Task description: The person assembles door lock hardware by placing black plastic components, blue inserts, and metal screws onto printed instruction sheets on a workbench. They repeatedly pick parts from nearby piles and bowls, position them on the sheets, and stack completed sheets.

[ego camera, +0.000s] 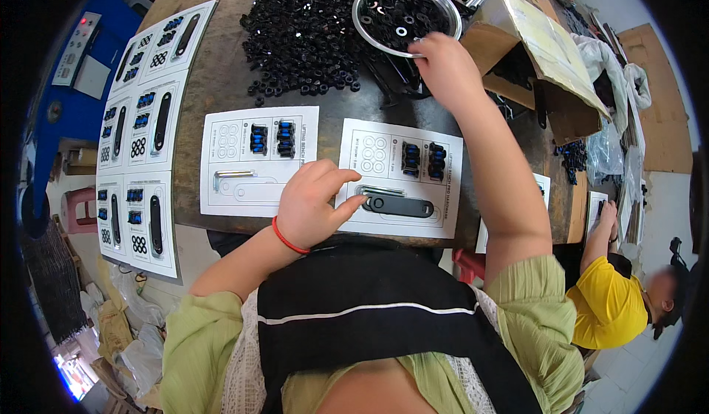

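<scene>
My right hand (447,70) reaches over the near rim of a round metal bowl (456,23) full of black washers (396,12). Its fingertips are blurred among the washers, so any grip is unclear. My left hand (313,198) rests over the gap between two printed hardware cards, thumb and forefinger apart with nothing between them. The right card (354,220) carries black bolts with blue bands (410,159), L-shaped hex keys (382,191) and a black flat wrench (404,205) close to my left thumb. The left card (232,200) holds bolts (258,139) and hex keys (235,174), with its washer and wrench outlines bare.
Filled cards (152,170) lie along the table's left side. A heap of black nuts (299,43) spreads beside the bowl. An open cardboard box (545,54) stands at right. A person in a yellow top (609,303) works farther right. A blue machine (77,54) stands left.
</scene>
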### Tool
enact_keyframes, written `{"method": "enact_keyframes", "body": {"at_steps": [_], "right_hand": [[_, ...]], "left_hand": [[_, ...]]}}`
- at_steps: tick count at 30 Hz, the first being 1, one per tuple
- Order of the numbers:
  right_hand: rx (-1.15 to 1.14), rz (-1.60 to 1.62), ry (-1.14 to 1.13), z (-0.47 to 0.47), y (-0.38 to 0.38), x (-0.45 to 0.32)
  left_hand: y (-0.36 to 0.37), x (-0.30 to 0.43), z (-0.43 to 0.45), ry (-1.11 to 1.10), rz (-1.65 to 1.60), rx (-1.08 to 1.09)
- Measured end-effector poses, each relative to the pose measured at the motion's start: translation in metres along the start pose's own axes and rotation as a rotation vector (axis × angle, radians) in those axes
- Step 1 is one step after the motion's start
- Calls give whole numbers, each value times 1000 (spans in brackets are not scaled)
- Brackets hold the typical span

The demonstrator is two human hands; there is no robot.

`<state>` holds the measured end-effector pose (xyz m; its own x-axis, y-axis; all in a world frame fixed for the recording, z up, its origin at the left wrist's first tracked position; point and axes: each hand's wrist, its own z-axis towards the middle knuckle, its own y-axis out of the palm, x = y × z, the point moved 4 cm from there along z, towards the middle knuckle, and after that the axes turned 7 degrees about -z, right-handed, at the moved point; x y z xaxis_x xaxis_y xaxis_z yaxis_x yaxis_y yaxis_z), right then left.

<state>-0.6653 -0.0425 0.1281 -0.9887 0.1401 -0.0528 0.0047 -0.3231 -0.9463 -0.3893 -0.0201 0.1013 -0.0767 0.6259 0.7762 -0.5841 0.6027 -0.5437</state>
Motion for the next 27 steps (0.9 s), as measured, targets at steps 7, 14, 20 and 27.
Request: {"method": "enact_keyframes", "body": {"at_steps": [7, 14, 20, 27], "right_hand": [[-423, -122, 39, 88, 51, 18], [-214, -214, -12, 79, 43, 7], [-383, -149, -7, 81, 54, 14], [-1, 209, 58, 55, 38, 35]], "left_hand": [[-26, -18, -14, -126, 31, 112], [-40, -32, -14, -182, 24, 168], [-43, -36, -4, -157, 45, 159], [-50, -37, 3, -162, 23, 171]]}}
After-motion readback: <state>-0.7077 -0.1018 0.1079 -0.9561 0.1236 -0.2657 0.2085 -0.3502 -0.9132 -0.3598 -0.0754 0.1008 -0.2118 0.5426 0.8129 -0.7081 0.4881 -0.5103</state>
